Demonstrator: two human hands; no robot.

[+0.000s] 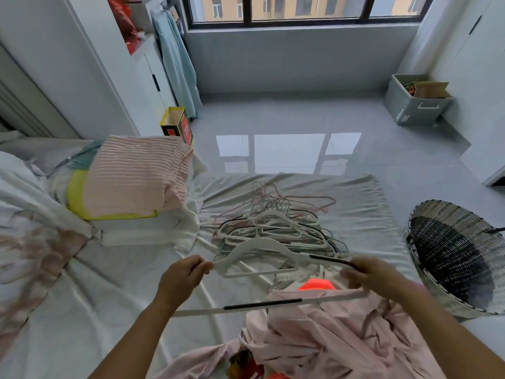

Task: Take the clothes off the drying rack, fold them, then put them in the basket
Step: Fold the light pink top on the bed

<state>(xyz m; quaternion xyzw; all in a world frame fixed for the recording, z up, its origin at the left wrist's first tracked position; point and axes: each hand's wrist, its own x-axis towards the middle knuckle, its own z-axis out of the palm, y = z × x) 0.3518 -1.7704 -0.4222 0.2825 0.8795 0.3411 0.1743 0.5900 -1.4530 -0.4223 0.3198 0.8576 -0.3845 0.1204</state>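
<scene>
Covering most of the view, a rumpled white bed (114, 283) holds the laundry. Loose pink clothes (341, 337) lie heaped nearest the person. They look light, limp and likely to slide, so are best lifted by two corners. A woven basket (464, 214) lies tipped at right. A folded stack (131, 176) sits left, spare hangers (273, 222) centre. Left hand (183, 274) and right hand (369, 274) have fingers closed, gripping a stiff white hanger (259, 250) by its ends.

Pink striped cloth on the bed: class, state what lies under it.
A yellow folded piece shows beneath the pink striped cloth, with white fabric under that. Their covered middles cannot be seen.
</scene>
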